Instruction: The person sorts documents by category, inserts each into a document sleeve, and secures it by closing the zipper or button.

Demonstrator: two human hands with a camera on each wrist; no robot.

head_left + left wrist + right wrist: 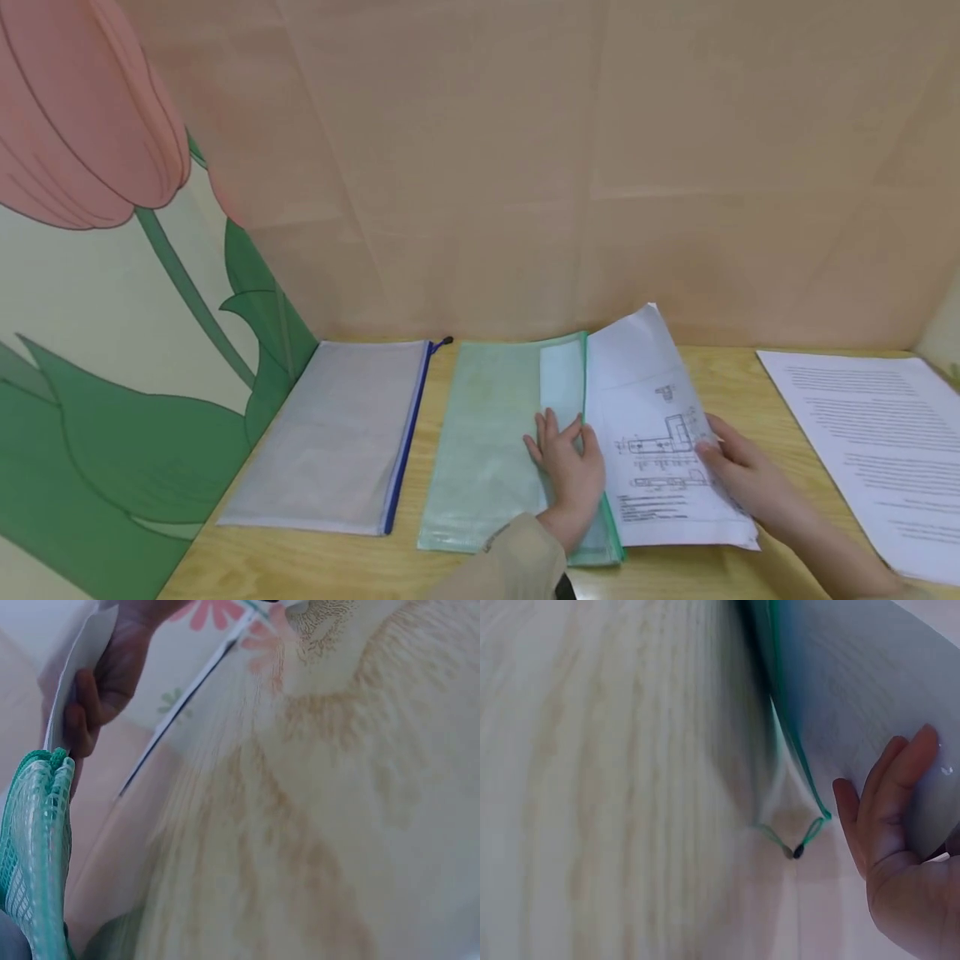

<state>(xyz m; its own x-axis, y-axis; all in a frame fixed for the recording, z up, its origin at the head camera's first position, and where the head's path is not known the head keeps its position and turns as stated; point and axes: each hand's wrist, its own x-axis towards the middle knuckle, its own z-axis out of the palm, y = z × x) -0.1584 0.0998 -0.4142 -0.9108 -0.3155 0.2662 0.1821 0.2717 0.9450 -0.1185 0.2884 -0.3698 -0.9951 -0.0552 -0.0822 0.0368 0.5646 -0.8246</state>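
Observation:
A green translucent zip pouch point(491, 433) lies on the table, its green zipper edge facing right. My left hand point(573, 475) is on it, thumb and forefinger pinching that edge while the other fingers spread over the pouch. A sheet of paper with a technical drawing point(660, 442) sits partly inside the pouch; its left strip shows through the green plastic. My right hand point(750, 471) grips the sheet's right edge, thumb on top. In the left wrist view the right hand point(112, 682) holds the bent paper beside the mesh pouch point(37, 840). The right wrist view shows the left hand point(900, 847) against the pouch.
A whitish pouch with a blue zipper point(330, 433) lies to the left. Printed text sheets point(870, 450) lie at the far right. Behind the wooden table point(720, 383) rises a wall covering point(525, 183), and a flower-painted wall point(187, 350) stands at the left.

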